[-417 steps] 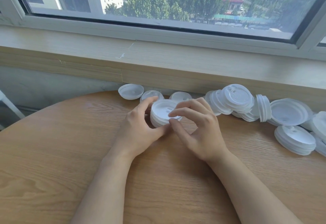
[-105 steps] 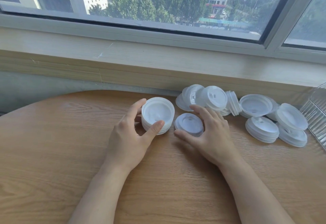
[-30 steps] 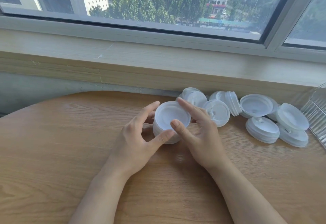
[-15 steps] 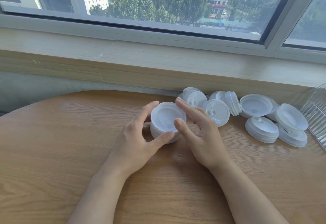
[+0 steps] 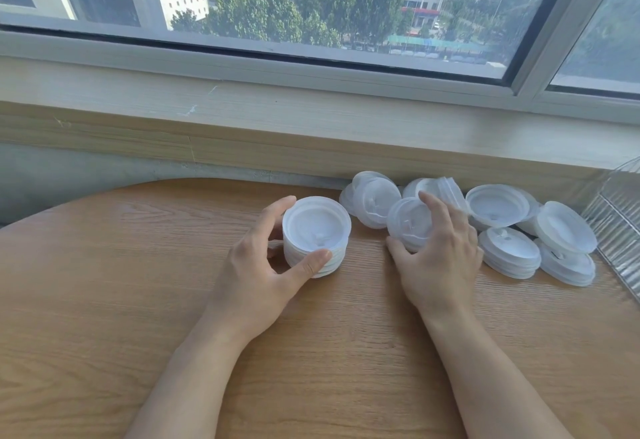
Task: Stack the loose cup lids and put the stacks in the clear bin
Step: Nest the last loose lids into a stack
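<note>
The stack of lids (image 5: 314, 236) is standing upright on the counter (image 5: 104, 283), and it serves as the landmark here. The left hand (image 5: 258, 274) is gripping it, thumb pressing the near side and fingers curling round the far-left side, steadying it in place.

Just to the right of the stack, the right hand (image 5: 434, 258) is closing over a single loose lid (image 5: 408, 222), thumb at its near edge and fingers arching over its far edge; the lid is tilting up off the wood. By my reading, the stacking step is under way and this lid is the next one going on.

Farther right of the stack, the remaining lids (image 5: 498, 206) are lying in a loose row along the back edge of the counter below the window sill (image 5: 311, 127), some upturned, some leaning, a few already nested in short piles (image 5: 509, 255). At the far right edge, well apart from the stack, a ribbed corner of the clear bin (image 5: 616, 217) is showing.

The next move is calling for carrying the pinched lid leftward, turning it to match the stack's orientation, centring it and pressing it down while the left hand is bracing the stack. Much stacking seems to remain, and I cannot tell whether anything is in the bin yet.
</note>
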Tool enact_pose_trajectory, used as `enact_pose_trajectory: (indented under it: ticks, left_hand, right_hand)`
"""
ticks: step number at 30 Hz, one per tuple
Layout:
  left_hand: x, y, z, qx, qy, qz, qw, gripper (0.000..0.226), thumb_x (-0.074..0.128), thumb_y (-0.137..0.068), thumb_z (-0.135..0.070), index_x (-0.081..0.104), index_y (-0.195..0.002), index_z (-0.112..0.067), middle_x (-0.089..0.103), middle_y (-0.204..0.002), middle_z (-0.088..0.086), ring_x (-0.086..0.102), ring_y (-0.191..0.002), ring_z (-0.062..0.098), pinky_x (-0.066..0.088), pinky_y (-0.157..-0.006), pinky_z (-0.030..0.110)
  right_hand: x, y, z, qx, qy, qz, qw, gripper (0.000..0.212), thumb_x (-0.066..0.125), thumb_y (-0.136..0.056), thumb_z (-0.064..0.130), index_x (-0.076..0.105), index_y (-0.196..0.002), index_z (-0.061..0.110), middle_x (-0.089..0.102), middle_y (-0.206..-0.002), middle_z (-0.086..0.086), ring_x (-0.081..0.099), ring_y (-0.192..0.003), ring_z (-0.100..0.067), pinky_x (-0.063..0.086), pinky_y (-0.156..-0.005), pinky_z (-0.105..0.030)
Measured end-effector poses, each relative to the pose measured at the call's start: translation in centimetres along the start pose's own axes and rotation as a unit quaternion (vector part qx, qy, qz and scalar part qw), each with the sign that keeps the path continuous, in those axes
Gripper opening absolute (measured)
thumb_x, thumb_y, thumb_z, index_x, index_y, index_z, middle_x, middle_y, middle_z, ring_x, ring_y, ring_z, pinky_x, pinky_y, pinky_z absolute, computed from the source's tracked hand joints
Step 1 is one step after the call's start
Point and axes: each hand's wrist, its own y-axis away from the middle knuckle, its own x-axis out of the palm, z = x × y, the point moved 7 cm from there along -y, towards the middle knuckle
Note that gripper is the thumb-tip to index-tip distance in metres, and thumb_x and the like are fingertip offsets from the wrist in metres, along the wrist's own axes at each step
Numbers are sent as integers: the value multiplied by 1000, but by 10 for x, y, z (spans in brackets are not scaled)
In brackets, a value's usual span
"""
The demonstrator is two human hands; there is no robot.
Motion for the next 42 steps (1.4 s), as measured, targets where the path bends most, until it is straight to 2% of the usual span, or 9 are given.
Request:
enact_pose_trajectory:
  ticks: [5,8,11,13,22,27,33,37,42]
  left_hand:
    - [0,0,0,1,3,-3,1000,89,71,-68,-74,42,-150,-51,62,-133,-26,58,-109,-14,39,-83,-3]
    - [0,0,-1,5,-2,-3,1000,89,71,-68,-76,42,-149,-53,61,-136,-25,57,-109,-15,41,-83,-1]
    - [0,0,-1,8,-3,-3,1000,89,70,-68,-78,41,-149,-55,60,-136,-25,56,-111,-16,42,-85,2]
    - [0,0,-1,8,-5,-2,1000,89,70,-68,-77,40,-149,-54,60,-136,-26,56,-112,-13,43,-86,4]
    - [0,0,-2,7,1,-4,1000,88,70,-68,-76,40,-148,-57,59,-132,-30,51,-114,-20,38,-85,-4]
    - [0,0,-3,4,-3,-2,1000,87,69,-68,-76,39,-148,-58,58,-134,-29,53,-110,-19,39,-83,-3]
    - [-1,1,-3,-4,-1,-2,1000,87,68,-65,-79,38,-145,-63,58,-133,-31,51,-110,-22,40,-82,-1]
    - [0,1,-2,-5,-8,-1,1000,87,71,-68,-75,37,-147,-61,58,-132,-33,49,-110,-25,39,-80,-2]
    - [0,1,-2,1,-5,-4,1000,87,72,-69,-75,40,-148,-57,61,-131,-31,50,-112,-22,39,-82,-3]
  right_hand:
    - [-3,0,10,-31,-73,-23,997,72,85,-79,40,55,-143,29,54,-141,2,47,-135,-24,31,-106,-34]
    - [-1,3,20,-64,-156,-6,986,69,83,-80,47,54,-141,33,54,-134,8,50,-130,-17,39,-113,-41]
    - [0,9,32,-87,-223,28,970,68,76,-80,52,53,-142,37,53,-127,11,53,-120,-6,37,-104,-15]
    - [1,12,40,-105,-253,52,960,71,77,-82,46,50,-148,37,51,-125,7,53,-118,-7,34,-100,-7]
    - [-3,15,45,-123,-310,37,942,68,76,-81,53,50,-141,35,51,-133,10,56,-118,-17,50,-98,-38]
    - [-10,16,48,-132,-354,12,926,66,80,-84,39,49,-140,22,55,-134,17,62,-120,-21,49,-97,-29]
    - [-14,18,53,-151,-369,10,917,68,74,-88,47,49,-145,21,56,-137,12,59,-123,-22,47,-102,-30]
    - [-12,21,56,-159,-373,26,914,60,77,-87,44,51,-134,19,58,-135,3,59,-125,-28,49,-103,-49]
    - [-3,23,63,-169,-356,84,915,53,77,-84,47,52,-117,15,60,-139,5,56,-134,-21,47,-105,-37]
